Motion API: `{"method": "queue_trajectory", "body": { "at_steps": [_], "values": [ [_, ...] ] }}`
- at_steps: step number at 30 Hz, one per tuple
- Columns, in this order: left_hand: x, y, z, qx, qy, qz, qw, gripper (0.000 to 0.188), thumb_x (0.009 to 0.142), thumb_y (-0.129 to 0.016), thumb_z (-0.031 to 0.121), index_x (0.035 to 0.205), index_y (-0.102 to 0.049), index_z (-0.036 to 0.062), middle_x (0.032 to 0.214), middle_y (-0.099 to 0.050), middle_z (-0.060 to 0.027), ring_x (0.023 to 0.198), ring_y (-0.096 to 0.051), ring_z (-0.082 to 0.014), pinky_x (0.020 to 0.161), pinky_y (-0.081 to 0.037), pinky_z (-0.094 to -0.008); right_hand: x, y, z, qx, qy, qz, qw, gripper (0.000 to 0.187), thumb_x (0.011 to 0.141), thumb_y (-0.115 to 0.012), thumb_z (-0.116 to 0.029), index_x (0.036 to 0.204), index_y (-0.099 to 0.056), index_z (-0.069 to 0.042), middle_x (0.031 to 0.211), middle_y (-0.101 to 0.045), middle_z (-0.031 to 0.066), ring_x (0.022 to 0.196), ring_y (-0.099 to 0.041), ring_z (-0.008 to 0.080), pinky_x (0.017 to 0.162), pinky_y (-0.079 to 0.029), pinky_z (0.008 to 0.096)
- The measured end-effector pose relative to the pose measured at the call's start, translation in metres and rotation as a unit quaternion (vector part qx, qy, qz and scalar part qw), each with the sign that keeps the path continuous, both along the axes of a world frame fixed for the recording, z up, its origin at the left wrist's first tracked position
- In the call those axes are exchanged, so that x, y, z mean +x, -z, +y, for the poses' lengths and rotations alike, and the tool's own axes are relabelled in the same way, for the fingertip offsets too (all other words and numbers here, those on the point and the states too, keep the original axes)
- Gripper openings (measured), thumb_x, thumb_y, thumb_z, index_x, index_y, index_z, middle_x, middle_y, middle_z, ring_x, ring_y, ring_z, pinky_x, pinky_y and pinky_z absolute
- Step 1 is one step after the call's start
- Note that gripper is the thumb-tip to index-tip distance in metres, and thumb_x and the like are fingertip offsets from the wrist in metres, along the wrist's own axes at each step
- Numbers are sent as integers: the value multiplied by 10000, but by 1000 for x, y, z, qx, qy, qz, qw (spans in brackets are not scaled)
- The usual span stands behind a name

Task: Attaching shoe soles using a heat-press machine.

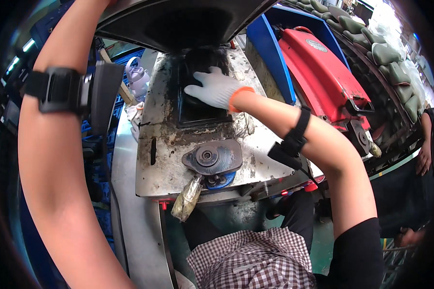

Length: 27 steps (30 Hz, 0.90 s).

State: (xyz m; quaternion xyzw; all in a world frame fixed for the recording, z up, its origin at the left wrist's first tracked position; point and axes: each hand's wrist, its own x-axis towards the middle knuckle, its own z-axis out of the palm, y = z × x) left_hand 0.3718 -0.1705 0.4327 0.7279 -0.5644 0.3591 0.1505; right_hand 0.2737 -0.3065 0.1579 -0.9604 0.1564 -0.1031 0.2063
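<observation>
Worn metal bench top (166,179) ran away from the person, stained dark around its middle. Large black panel (135,28) stood tilted over its far end, underside facing down; a blue-walled bin (270,55) holding a red cover (316,67) stood to the right.

Left forearm (58,168) rose along the left side and left the view at the top, near the panel's left edge. Left hand out of view; could not tell whether it had hold of anything.

Black rectangular plate (203,117) lay set in the bench top, ahead of the person, its far end running back beneath the panel. Long axis pointed away from the body. Right forearm (272,110) came across from the right, so the hand met that axis from the side rather than along it.

Right hand (214,90), in a white knit glove with an orange cuff (240,98), was palm down over the plate's middle. Fingers spread wide, pointing left and away, thumb apart; nothing seen in its grasp. Of the hands, only this one showed near the plate.

Smallest, nearer the body: dark metal bracket (226,155) with round boss, wrapped handle (188,197) jutting toward the lap.
</observation>
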Motion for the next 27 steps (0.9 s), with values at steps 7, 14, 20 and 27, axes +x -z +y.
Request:
{"method": "queue_trajectory", "body": {
  "at_steps": [7,14,20,27],
  "values": [
    [-130,10,40,229,-69,231,943,359,1019,-539,294,1237,-706,62,1184,-716,-198,1127,-670,-341,1006,-500,-451,-203,22,55,170,-47,-296,939,271,1031,-634,-206,1195,-716,-6,1014,-726,163,965,-703,323,914,-558,383],
    [-81,135,24,288,15,452,844,382,1006,-663,464,964,-745,93,607,-636,-9,514,-586,-90,486,-418,-267,-215,108,162,811,-195,19,552,800,1049,-634,-423,1667,-256,-84,1568,-490,133,1364,-553,230,1061,-525,397],
    [-97,219,38,222,24,282,933,438,971,-609,500,963,-752,87,815,-716,-187,842,-713,-386,740,-527,-461,-168,101,198,966,-168,-75,179,446,1049,-635,-306,1452,-550,-136,1324,-656,64,1264,-619,278,1061,-519,458],
    [-102,217,32,202,45,254,945,386,961,-636,402,971,-706,23,837,-666,-266,842,-685,-442,730,-500,-495,-162,103,203,935,-141,-62,321,230,1003,-645,-411,889,-648,-211,811,-676,-13,696,-638,165,579,-484,325]
  ]
}}
